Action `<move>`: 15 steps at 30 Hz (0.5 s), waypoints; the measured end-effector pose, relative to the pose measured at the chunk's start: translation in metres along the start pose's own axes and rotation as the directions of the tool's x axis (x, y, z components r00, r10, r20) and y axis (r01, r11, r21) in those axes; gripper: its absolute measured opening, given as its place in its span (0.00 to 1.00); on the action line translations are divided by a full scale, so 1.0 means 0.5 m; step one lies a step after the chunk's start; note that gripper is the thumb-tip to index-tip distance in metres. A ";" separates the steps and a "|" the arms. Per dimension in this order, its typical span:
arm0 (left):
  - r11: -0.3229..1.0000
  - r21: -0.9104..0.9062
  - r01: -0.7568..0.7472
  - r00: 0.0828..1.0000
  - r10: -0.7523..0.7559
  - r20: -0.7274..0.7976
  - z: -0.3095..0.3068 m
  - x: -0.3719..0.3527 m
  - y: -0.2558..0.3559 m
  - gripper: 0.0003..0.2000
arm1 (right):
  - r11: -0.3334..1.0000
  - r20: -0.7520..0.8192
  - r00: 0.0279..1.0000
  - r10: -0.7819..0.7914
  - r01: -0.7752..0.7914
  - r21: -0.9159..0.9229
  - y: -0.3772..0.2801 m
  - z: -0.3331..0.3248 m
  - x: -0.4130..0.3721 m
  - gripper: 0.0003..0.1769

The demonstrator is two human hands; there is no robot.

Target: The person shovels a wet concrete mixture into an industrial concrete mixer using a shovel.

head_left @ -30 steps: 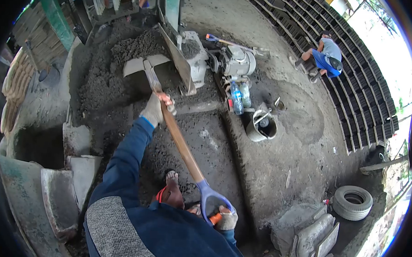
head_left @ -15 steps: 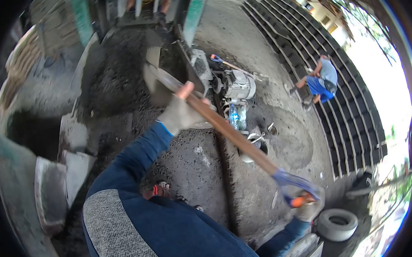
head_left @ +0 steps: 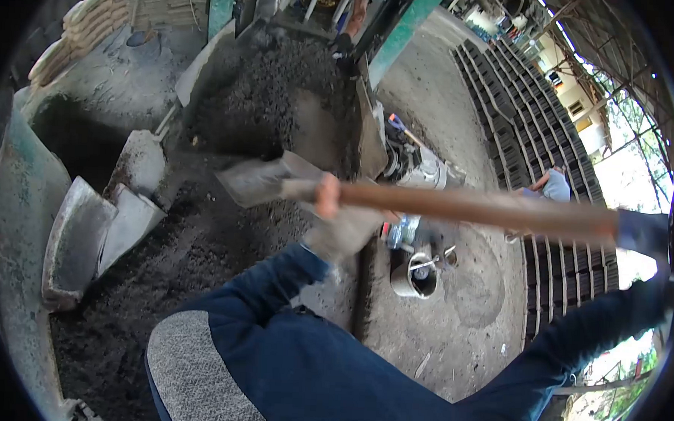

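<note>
A shovel with a wooden shaft [head_left: 472, 207] stretches sideways across the view, blurred by motion. My left hand [head_left: 344, 229], in a pale glove with bare fingertips, is closed round the shaft near the metal blade [head_left: 252, 180]. The blade hangs over dark, crumbly material [head_left: 260, 87] in a trough. At the far right edge my right hand [head_left: 664, 268] is at the dark grip end of the shovel; it is dim and its fingers are hardly visible.
A bucket [head_left: 413, 278], plastic bottles [head_left: 404, 232] and a motor [head_left: 425, 169] stand right of the trough. Curved slabs [head_left: 80, 237] lean at left. A person [head_left: 555, 186] is by the stacked dark rows [head_left: 560, 273]. Another person's leg [head_left: 355, 19] shows at the top.
The shovel has swung from a diagonal to nearly level, its grip end rising to the right edge with my right hand. The view has shifted left, and the blade is lower in it.
</note>
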State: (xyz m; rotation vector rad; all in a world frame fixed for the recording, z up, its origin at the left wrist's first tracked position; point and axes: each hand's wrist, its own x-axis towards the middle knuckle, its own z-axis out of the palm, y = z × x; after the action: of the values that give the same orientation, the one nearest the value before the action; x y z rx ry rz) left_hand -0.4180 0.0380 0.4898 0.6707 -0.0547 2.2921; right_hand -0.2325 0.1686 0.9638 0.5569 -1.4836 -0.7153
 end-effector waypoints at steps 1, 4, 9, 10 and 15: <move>1.000 -0.007 -0.014 0.997 0.014 -0.072 -0.029 0.040 0.058 0.53 | 0.995 -0.025 0.998 -0.051 0.053 0.083 -0.048 0.061 0.025 0.12; 0.926 -0.374 0.049 0.985 0.017 0.171 -0.246 0.172 0.223 0.51 | 0.981 0.091 0.993 0.076 -0.091 0.171 -0.235 0.175 0.003 0.11; 0.972 0.025 0.235 0.783 -0.174 -0.597 -0.327 0.254 0.335 0.43 | 0.723 0.382 0.679 0.627 -0.690 0.039 -0.404 0.170 -0.291 0.17; 0.958 0.026 0.287 0.708 -0.194 -0.680 -0.341 0.261 0.330 0.42 | 0.659 0.344 0.606 0.717 -0.750 -0.053 -0.426 0.146 -0.362 0.17; 0.988 -0.052 0.147 0.523 -0.123 -0.844 -0.339 0.313 0.274 0.17 | 0.036 0.296 -0.036 0.954 -0.972 -0.234 -0.543 0.053 -0.595 0.14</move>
State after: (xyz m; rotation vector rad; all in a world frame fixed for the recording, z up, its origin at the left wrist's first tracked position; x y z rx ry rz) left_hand -0.6786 0.0778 0.4402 -0.4972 0.4825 2.2204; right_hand -0.2682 0.2013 0.5633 -0.7807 -1.7920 0.4704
